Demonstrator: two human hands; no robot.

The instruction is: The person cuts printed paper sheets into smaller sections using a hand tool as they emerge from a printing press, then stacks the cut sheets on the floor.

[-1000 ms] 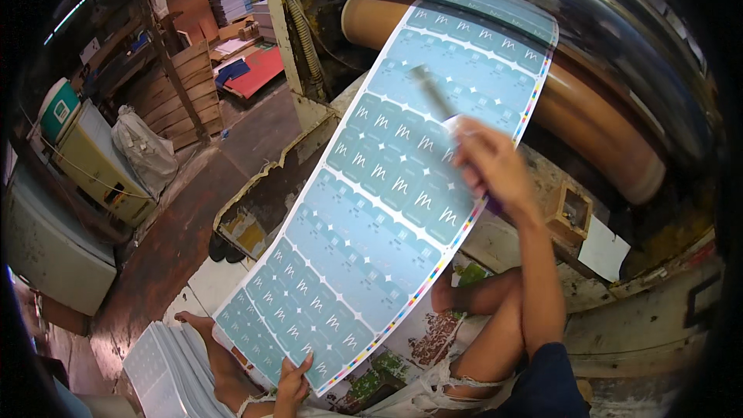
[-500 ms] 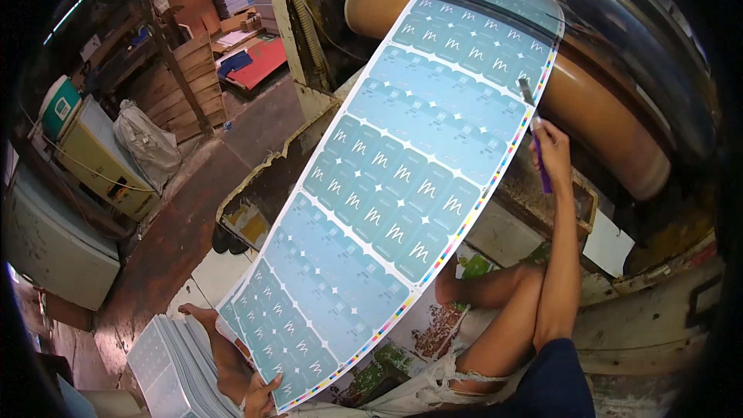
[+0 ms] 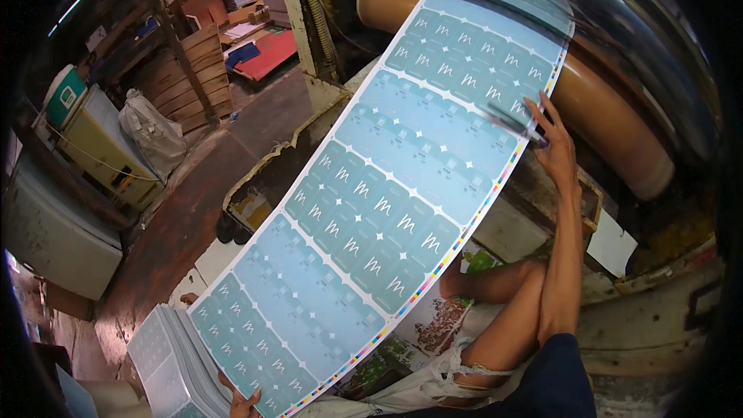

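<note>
A long pale-blue printed sheet (image 3: 387, 209) stretches diagonally, its long axis running from a stack of like sheets (image 3: 166, 364) up to the brown roller (image 3: 611, 120). The right hand (image 3: 553, 147), arm outstretched, fingers spread, rests at the sheet's upper right edge. The left hand (image 3: 244, 402) pinches its lower end beside the stack.

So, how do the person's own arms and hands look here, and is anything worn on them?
Both are bare: no gloves, rings or watch show. The right hand and its long, slim forearm are uncovered up to a dark blue short sleeve at the lower edge. Of the left hand only the fingers show; its arm is hidden.
</note>
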